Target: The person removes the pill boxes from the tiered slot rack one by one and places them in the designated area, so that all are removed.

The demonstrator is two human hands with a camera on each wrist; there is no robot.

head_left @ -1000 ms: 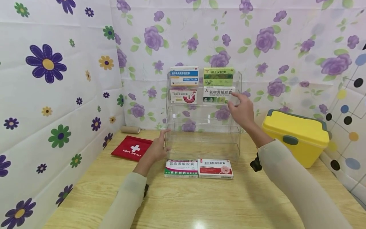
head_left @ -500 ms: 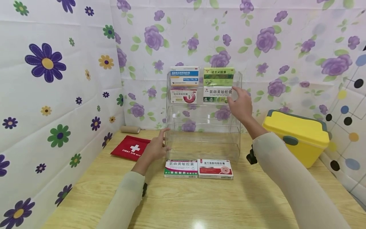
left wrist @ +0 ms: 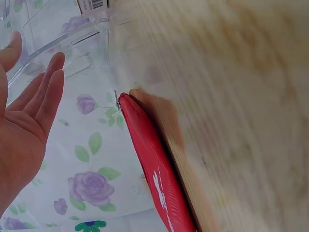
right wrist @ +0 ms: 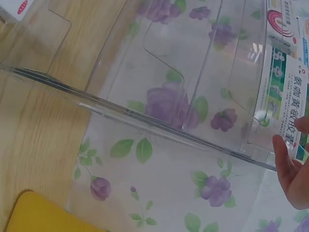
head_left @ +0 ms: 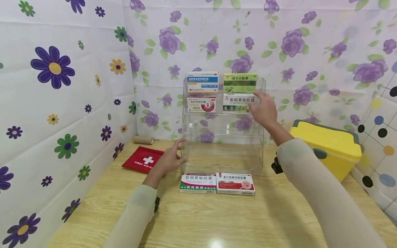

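A clear acrylic display rack [head_left: 223, 150] stands on the table against the wall. In its upper tiers sit a blue-and-white medicine box [head_left: 203, 82], a green one [head_left: 240, 83], a white one with red rings [head_left: 201, 104] and a white-and-green medicine box [head_left: 237, 100]. My right hand [head_left: 264, 108] pinches the right end of the white-and-green box, index finger at its top corner and thumb lower on its front. At the rack's lower left side is my left hand [head_left: 170, 159], its fingers [left wrist: 50, 92] nearly straight alongside the clear plastic.
Flat before the rack lie a green-and-white medicine box [head_left: 197, 182] and a red-and-white one [head_left: 235, 183]. A red first aid pouch [head_left: 143, 159] and a cardboard-coloured roll [head_left: 142, 140] are at the left. On the right stands a yellow lidded case [head_left: 325, 144].
My right hand has moved slightly left and up, its fingers reaching further over the white-and-green box's end. The left hand stays at the rack's side. The head view has shifted slightly.
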